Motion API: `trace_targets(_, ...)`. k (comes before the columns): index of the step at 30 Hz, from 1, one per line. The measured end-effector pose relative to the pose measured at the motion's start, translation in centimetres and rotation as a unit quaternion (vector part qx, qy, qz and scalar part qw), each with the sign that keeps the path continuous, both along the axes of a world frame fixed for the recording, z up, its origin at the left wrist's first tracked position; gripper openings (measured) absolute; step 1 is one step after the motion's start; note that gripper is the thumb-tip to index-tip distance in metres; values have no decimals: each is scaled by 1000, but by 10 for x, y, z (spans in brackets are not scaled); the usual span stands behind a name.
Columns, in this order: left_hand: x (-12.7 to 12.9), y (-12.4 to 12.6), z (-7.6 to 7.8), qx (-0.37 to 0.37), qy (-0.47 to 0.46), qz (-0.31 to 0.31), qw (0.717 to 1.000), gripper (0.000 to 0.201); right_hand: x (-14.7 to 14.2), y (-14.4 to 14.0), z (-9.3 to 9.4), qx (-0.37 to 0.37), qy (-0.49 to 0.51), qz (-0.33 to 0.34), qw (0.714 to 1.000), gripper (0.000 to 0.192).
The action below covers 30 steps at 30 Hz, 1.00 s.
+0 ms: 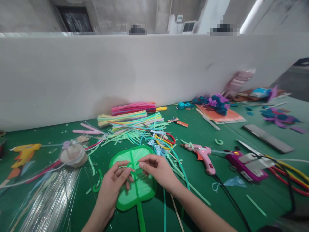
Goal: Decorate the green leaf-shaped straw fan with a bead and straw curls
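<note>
A light-green hand fan (pixel 147 187) with a darker green rim and centre rib lies on the green table, its handle toward me. Over its left half is my left hand (pixel 118 177), thumb and forefinger closed in a pinch. My right hand (pixel 154 167) reaches over the upper right of the fan, its fingertips pinched too. The fingertips of both hands are close together above the centre rib. Whatever they hold is too small to make out against the green fan. A curled green strip (pixel 96 187) sits left of the fan.
Bundles of coloured pipe cleaners (pixel 130 119) lie beyond the fan. Scissors with red and yellow handles (pixel 166 140) are among them. A pink glue gun (pixel 201 154), purple power strip (pixel 246 167) and phone (pixel 267 138) lie right. At left are a yellow glue gun (pixel 25 153) and plastic cup (pixel 73 156).
</note>
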<state>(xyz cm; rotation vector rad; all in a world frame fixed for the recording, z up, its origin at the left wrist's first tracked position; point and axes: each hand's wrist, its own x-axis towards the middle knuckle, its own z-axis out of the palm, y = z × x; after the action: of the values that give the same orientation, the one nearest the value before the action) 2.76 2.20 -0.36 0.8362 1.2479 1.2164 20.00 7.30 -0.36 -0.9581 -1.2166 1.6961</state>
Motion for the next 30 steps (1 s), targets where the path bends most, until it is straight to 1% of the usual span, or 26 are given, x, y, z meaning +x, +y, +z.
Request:
trace_targets(3,2,0,3,-28,-87,-5,996,43,-1,-2,2,-14,15,-1,1000,34)
trace_targets(6,5,-2,5,-39,-126,-1,991,41,-2,-3,3,-21,19,-11,1000,36)
trace_targets(11,8,-3,4,-51,-126,-7,991,40,-1,-3,6,-22,18,-2,1000,37)
trace_targets(15,6,-1,6,-53,-90,-11,994,48,2,-4,6,-9,12,-2,1000,34)
trace_targets(17,1,-1,9,-35,-31,-10,999,51,3,-4,6,5,-9,-4,1000,30)
trace_targets(19,-7,-2,13,-9,76,-7,997,48,5,-5,5,13,-54,11,998,24)
trace_targets(20,-12,-4,15,2,142,-8,990,45,6,-6,4,15,-84,31,996,21)
trace_targets(21,-17,-7,16,9,211,-15,977,42,7,-8,4,18,-118,57,991,18)
trace_targets(23,-25,-15,16,24,336,-49,940,35,9,-11,2,35,-186,114,975,14)
trace_targets(25,-31,-25,12,70,420,-94,900,27,9,-14,1,63,-239,147,958,11)
trace_targets(27,-33,-33,4,141,459,-127,868,20,9,-17,1,75,-270,156,947,9)
trace_targets(28,-33,-37,0,171,467,-134,857,18,9,-19,1,77,-279,157,944,9)
trace_targets(30,-32,-42,-8,209,480,-138,841,16,9,-23,3,88,-296,149,939,6)
